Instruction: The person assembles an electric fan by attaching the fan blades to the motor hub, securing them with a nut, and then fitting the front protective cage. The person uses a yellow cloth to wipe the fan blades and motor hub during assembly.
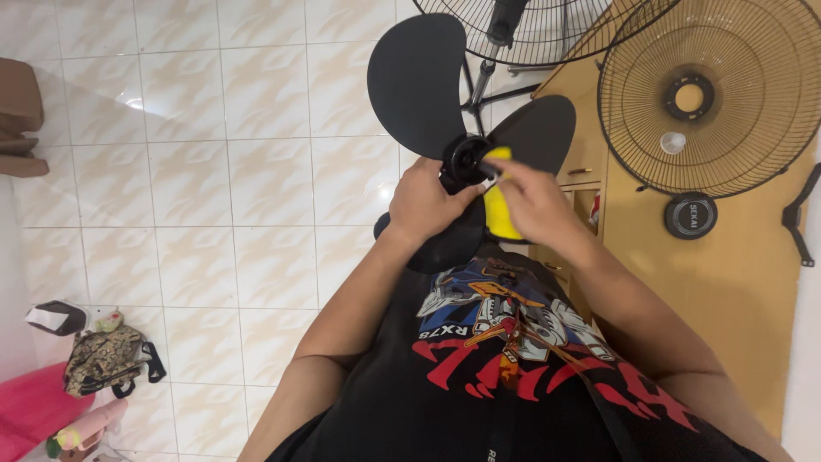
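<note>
- Fingers of my left hand (425,204) are wrapped around the black fan blade (416,81) just beside its hub (466,159), thumb lying toward the middle; fingers of my right hand (523,198) are pressed together on a yellow cloth (499,216), pinching it against the hub.
- Seen from the head camera, the fan blade is matte black plastic with broad rounded paddles: one stands up and to the left, one reaches right behind my right hand, and a third hangs down toward my chest, partly hidden by my hands.
- I hold the blade in the air in front of my chest, above the tiled floor (197,171), beside the edge of the wooden bench (727,282).
- To my left the pale floor lies open as far as a camouflage bag (104,359) and pink things in the lower corner.
- On my right, the bench crowds close; a round wire fan guard (710,98) lies on it with a small black round cap (690,216) just below.
- Beyond the blade, a standing fan (513,30) rises from the floor, its grille touching the top edge of the view.
- An open compartment (586,210) in the side of the bench shows just past my right hand; I cannot tell what is in it.
</note>
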